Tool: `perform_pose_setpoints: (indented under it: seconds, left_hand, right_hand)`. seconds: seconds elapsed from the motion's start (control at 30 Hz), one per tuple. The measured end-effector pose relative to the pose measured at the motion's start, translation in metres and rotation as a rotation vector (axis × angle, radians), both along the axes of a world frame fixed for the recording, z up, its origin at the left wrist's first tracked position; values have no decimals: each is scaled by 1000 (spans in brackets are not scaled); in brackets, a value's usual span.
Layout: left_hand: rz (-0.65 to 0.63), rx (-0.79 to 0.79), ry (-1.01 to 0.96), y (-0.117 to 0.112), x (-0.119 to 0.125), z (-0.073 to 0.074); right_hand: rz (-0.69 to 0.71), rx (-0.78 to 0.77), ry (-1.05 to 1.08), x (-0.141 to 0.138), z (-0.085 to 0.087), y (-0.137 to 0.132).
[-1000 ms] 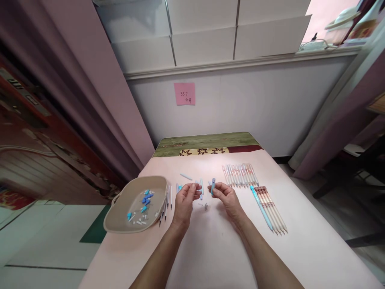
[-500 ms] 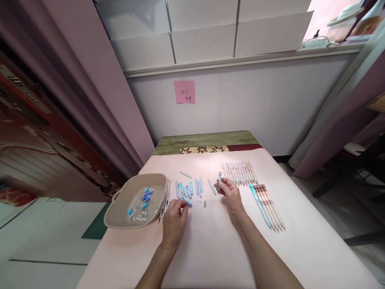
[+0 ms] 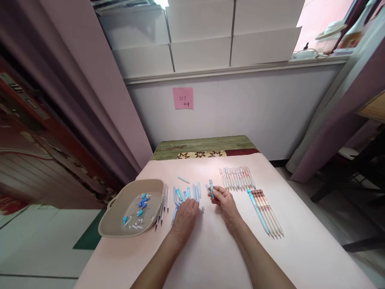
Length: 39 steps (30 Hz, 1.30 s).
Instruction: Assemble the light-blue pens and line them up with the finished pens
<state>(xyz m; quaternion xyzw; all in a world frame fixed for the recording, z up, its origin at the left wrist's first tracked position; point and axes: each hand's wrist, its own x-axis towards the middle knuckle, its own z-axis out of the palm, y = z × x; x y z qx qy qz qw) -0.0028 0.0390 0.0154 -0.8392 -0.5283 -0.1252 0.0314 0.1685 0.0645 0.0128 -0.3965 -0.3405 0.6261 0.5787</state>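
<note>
My right hand [image 3: 224, 202] is closed on a short light-blue pen part [image 3: 211, 188], held upright above the pink table [image 3: 300, 249]. My left hand [image 3: 186, 216] lies palm down with fingers curled over the loose blue pen barrels [image 3: 188, 192] at the table's middle; what its fingertips pinch is hidden. Small metal springs [image 3: 202, 209] lie between the two hands.
A beige tray [image 3: 112, 224] with small blue and white parts sits at the left, thin refills [image 3: 162, 206] beside it. Rows of finished pens [image 3: 237, 178] and more pens [image 3: 266, 210] lie at the right. A pink note [image 3: 183, 98] hangs on the wall.
My left hand moved right from beside the refills onto the blue barrels. My right hand, with its blue part, drew slightly left and nearer. The camera tilted a little.
</note>
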Motion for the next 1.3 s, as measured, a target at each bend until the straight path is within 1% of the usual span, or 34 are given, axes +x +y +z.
perform_pose_setpoints:
  seconds: [0.07,0.1,0.17,0.23,0.27,0.3,0.37,0.5,0.57,0.63,0.8,0.9,1.1,1.3]
  left_hand:
    - [42,-30,-213,1,-1,6]
    - [75,-54,-370,4,-1,12]
    - [160,-134,-767,12,1,26]
    - [235,-249,-1176,22,4,42]
    - [257,-306,-1333,27,6,48]
    - [274,-350,-1451,32,9,53]
    - [288,-409,-1569,37,13,56]
    - [306,-463,-1593,36,18,48]
    - [318,-462,-1581,35,19,45]
    - [323,-456,-1581,34,19,44]
    - [286,-470,-1580,35,20,51]
    - [264,-461,-1545,34,22,55]
    - [188,-439,-1401,31,21,56]
    - [127,-359,-1221,24,17,61]
  right_hand:
    - [23,13,-4,-1,0,0]
    - [42,22,-9,-2,-1,-1]
    - [87,34,-20,-4,-1,-1]
    - [128,37,-30,-6,-1,-2]
    - [145,38,-34,-7,-1,-3]
    - [160,41,-37,-7,-1,-4]
    - [184,55,-46,-8,0,-4]
    - [212,66,-76,-8,3,-6]
    - [211,60,-86,-9,5,-7]
    - [208,64,-91,-9,6,-8]
    - [217,89,-88,-11,6,-9]
    - [209,85,-80,-10,7,-9]
    - [218,92,-83,-9,7,-8]
    - [212,93,-63,-9,6,-8]
